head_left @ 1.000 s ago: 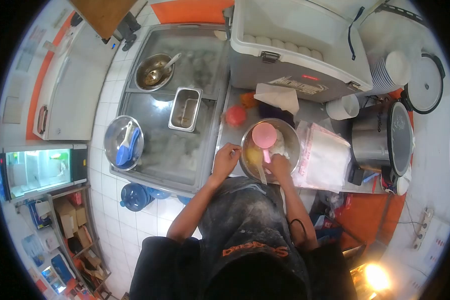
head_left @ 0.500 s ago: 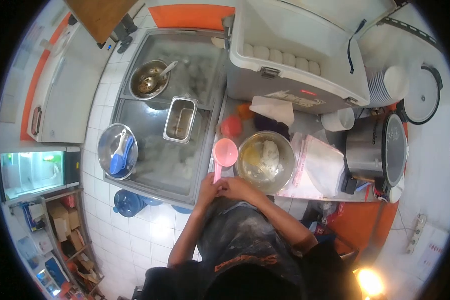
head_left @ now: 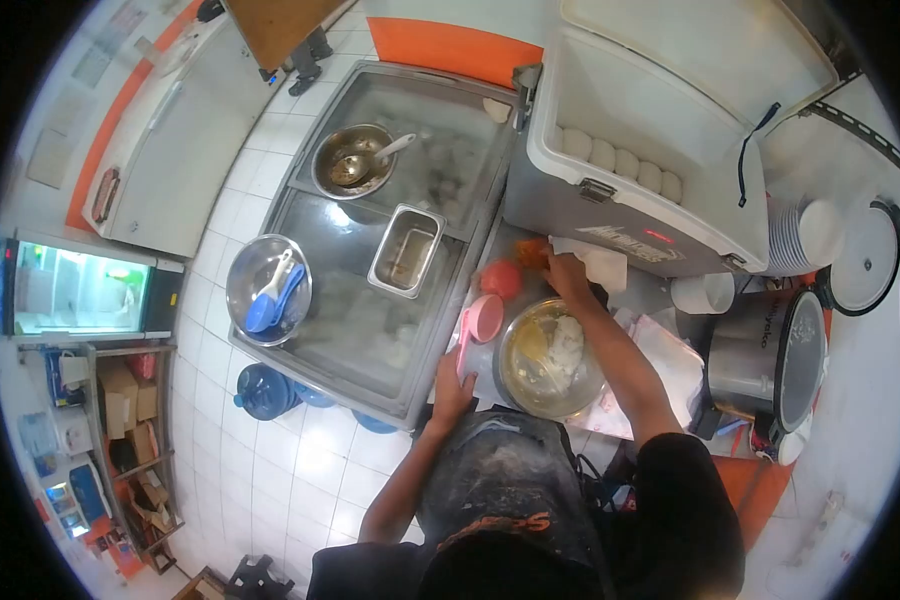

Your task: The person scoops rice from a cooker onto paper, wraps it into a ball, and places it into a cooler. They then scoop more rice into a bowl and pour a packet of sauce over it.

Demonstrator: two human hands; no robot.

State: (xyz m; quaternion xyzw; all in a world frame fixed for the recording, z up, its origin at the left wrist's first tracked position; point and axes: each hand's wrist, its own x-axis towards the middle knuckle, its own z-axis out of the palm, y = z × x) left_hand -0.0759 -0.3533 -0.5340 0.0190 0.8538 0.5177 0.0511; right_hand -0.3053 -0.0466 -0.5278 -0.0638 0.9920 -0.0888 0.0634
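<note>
My left hand (head_left: 454,393) is closed around the handle of a pink plastic scoop (head_left: 485,318), held upright by the counter's left edge. The scoop's cup is beside a steel mixing bowl (head_left: 550,408) containing a whitish doughy mass (head_left: 567,343) and something yellow. My right hand (head_left: 567,276) reaches over the bowl's far side, to an orange item (head_left: 532,253) and a white sheet (head_left: 600,264). Its fingertips are at the orange item, and whether they grip it is hidden. Between the scoop and that item sits a rounded pinkish-red thing (head_left: 501,280).
A frosted glass-topped freezer (head_left: 330,300) at left carries a steel bowl with a ladle (head_left: 352,168), a metal pan (head_left: 407,250) and a bowl with blue and white utensils (head_left: 268,290). An open cooler (head_left: 610,215) holds white dough balls. A large pot (head_left: 750,350) stands right.
My hands, together at the scoop handle before, are now apart. My right hand has gone forward past the bowl to the orange item. My left hand keeps the scoop. The view has shifted.
</note>
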